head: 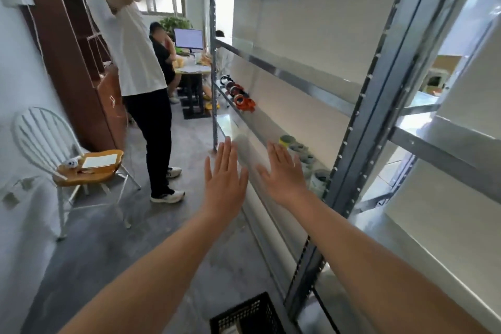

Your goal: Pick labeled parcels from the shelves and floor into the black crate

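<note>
Both hands, left (224,179) and right (284,173), stretch forward flat, fingers straight, holding nothing, above the black crate (244,314).

Your left hand (225,184) and right hand (284,173) are stretched out flat, fingers straight, holding nothing, beside the grey metal shelving rack (379,84). The black perforated plastic crate (244,314) sits on the floor beneath your arms

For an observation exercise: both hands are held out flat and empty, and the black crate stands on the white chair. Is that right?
No. The head view shows the black crate on the floor, not on the white chair. The left hand and right hand are flat and empty.
</note>
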The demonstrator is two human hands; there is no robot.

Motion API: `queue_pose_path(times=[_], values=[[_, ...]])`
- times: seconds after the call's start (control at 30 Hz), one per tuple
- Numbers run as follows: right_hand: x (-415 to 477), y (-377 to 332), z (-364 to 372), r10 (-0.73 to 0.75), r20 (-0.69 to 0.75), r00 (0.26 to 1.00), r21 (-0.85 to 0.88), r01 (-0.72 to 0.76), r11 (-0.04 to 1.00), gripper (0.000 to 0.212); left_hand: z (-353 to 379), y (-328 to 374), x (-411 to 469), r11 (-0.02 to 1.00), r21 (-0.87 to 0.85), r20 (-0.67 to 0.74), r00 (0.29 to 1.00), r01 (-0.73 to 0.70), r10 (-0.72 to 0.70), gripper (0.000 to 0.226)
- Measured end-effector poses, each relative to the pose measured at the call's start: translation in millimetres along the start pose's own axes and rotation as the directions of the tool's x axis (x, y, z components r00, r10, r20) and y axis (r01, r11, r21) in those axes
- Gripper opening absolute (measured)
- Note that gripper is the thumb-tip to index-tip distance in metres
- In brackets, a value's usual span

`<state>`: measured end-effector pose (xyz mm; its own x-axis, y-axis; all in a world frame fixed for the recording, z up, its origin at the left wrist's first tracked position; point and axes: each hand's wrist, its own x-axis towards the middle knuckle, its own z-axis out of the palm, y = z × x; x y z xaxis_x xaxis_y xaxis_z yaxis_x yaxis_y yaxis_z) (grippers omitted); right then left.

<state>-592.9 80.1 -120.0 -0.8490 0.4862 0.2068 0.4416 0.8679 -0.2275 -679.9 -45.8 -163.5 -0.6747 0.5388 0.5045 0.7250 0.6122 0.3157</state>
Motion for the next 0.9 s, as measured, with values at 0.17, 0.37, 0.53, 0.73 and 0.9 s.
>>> queue_pose_path(times=[0.17,0.37,0.53,0.73,0.9], values=[[-29,-2,4,0.077,-0.048,0.996,-0.051,-0.079,0.996,0.07,8,5,-4,0.982,-0.017,-0.001,0.982,-0.189,0.189,0.069],[-78,35,3,0.245,-0.096,0.965,-0.121,-0.256,0.959,0.069,28,46,-20,0.926,-0.13,0.052,0.93,-0.354,0.363,0.065],[-118,72,-9,0.354,-0.081,0.932,-0.047,-0.358,0.932,0.074,41,88,-37,0.878,-0.181,0.116,0.876,-0.444,0.467,0.063],[-170,102,-26,0.463,-0.068,0.884,-0.085,-0.467,0.88,0.074,41,142,-60,0.801,-0.228,0.128,0.799,-0.553,0.588,0.063],[-226,133,-60,0.5,-0.1,0.86,-0.18,-0.51,0.841,0.074,41,203,-89,0.727,-0.291,0.078,0.742,-0.622,0.666,0.061]])
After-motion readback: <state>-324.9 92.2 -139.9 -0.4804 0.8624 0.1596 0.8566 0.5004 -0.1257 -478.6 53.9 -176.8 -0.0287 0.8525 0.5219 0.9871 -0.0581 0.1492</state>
